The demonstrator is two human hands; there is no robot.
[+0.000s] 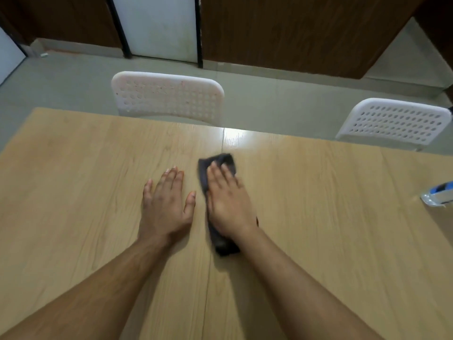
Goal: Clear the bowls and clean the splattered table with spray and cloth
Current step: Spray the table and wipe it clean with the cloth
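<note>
A dark grey cloth point(226, 160) lies on the light wooden table point(85, 168) near its middle seam. My right hand point(226, 202) presses flat on the cloth with straight fingers, covering most of it. Beside it to the left, my left hand point(166, 204) rests flat on the bare tabletop, fingers spread, holding nothing. At the right edge of the view, part of a clear spray bottle with a blue label point(440, 196) shows on the table. No bowls are in view.
Two white perforated chairs stand at the table's far side, one at the middle point(169, 96) and one at the right point(394, 121). Beyond them are a grey floor, brown wall panels and a white door.
</note>
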